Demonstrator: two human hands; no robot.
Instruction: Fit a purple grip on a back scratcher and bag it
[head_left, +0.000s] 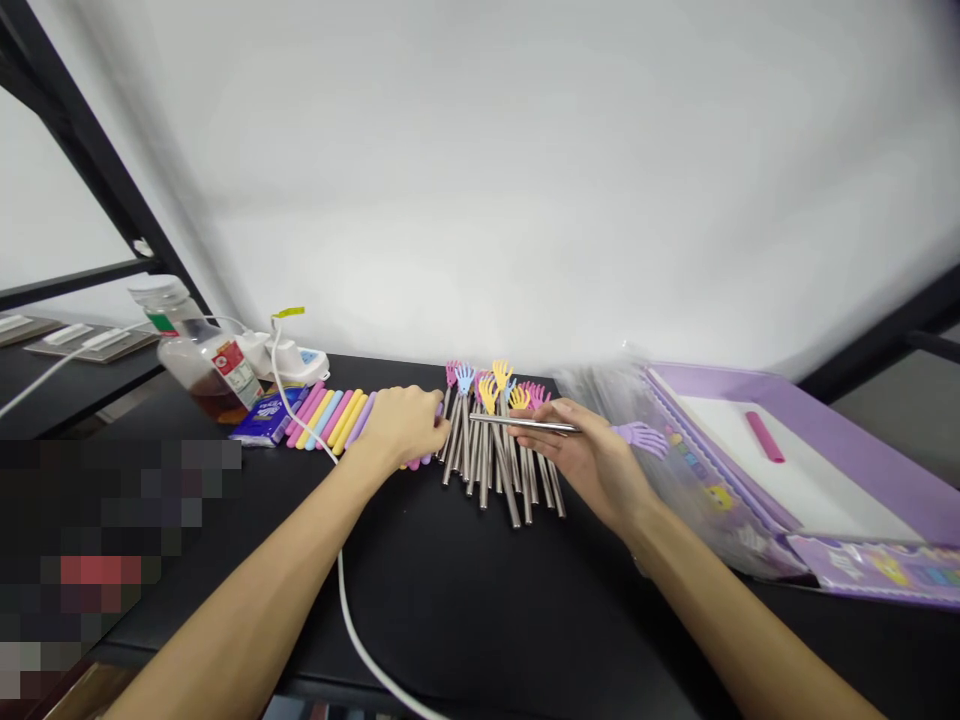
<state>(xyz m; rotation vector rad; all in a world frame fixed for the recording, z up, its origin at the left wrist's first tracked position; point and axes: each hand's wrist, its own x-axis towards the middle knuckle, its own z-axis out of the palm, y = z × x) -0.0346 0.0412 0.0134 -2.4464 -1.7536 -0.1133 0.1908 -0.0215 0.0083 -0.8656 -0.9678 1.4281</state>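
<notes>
My right hand point(592, 455) is closed around a metal-rod back scratcher point(525, 424). Its purple hand-shaped head sticks out past my wrist side, and the bare rod end points left. Over the right end of a row of pastel tube-shaped handles point(330, 420) lies my left hand point(409, 425), its fingers curled on a purple tube handle point(438, 405) that is mostly hidden. Between my hands, a pile of back scratchers point(487, 450) lies with pink, yellow and blue heads toward the wall and steel rods toward me.
At right, a purple box point(862, 440) holds a pink tube point(765, 437), with clear plastic bags point(697, 500) beside it. A blue tissue pack point(270, 418), a bottle of dark liquid point(199, 350) and a power strip point(304, 365) stand left. A white cable point(349, 610) crosses the black table point(480, 610).
</notes>
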